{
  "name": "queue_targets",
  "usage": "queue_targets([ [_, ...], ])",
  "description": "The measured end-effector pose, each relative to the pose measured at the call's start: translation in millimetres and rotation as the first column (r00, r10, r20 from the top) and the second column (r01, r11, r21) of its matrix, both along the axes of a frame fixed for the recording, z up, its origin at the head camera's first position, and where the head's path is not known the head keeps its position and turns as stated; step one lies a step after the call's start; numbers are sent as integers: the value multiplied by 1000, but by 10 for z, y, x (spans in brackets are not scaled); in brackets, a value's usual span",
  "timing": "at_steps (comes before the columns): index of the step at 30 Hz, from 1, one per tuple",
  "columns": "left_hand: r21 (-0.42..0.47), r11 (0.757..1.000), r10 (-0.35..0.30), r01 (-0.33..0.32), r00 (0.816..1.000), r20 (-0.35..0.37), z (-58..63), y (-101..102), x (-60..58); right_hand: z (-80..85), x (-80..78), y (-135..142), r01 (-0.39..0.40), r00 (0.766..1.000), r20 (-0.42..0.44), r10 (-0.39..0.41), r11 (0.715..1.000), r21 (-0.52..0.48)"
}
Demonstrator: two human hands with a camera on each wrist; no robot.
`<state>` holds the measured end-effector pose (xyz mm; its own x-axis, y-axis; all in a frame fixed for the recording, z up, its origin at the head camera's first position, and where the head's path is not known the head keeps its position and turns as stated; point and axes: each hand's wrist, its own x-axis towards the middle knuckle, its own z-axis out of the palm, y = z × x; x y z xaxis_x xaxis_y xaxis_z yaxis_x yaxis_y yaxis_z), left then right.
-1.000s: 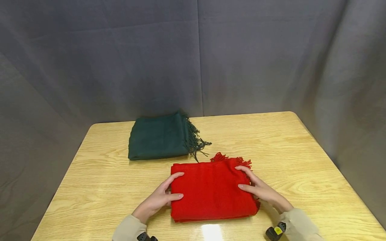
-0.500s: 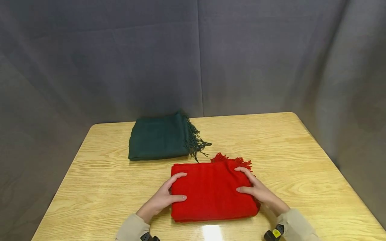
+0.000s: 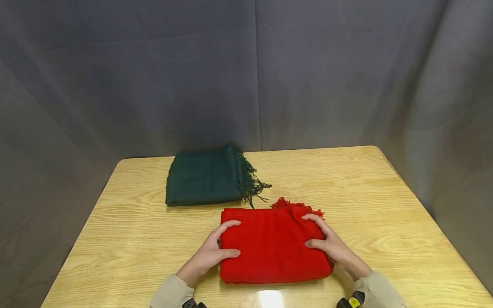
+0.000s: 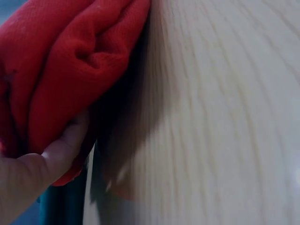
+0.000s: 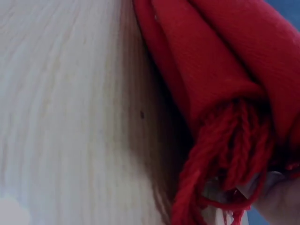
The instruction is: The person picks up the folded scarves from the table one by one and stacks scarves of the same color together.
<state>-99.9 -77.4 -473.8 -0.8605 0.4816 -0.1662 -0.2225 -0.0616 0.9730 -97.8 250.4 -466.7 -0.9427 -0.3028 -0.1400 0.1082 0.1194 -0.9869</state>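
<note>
A folded red scarf (image 3: 271,246) lies near the front of the wooden table, its fringe (image 3: 296,206) showing at the far right corner. At its left end, my left hand (image 3: 209,251) grips it, thumb and a finger on top. The left wrist view shows fingers (image 4: 68,143) tucked under the red folds. My right hand (image 3: 334,246) holds the opposite end the same way, with thumb and a finger over the cloth. In the right wrist view, red tassels (image 5: 213,157) hang over part of the fingers (image 5: 281,199), and the layered folds lean above the tabletop.
Behind and to the left, a folded dark green scarf (image 3: 204,177) lies on the wooden table (image 3: 119,239). Its tassels (image 3: 252,182) spread right, close to the red scarf's back edge. A grey curtain (image 3: 192,85) hangs behind the table and along both sides.
My left hand has slid slightly right, farther onto the red scarf. The right hand keeps its place with small finger shifts. The scarves have hardly moved; the head view has shifted a little.
</note>
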Motion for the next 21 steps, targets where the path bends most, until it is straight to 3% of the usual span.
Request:
queue_targets([
  [9,-6,1000,24,-25,998,-59,44,85,-37,79,-10,58,-18,1000,7,19,996,-87],
  [21,-21,1000,17,-19,994,-107,159,174,-96,167,-24,149,-14,1000,-10,13,994,-107],
])
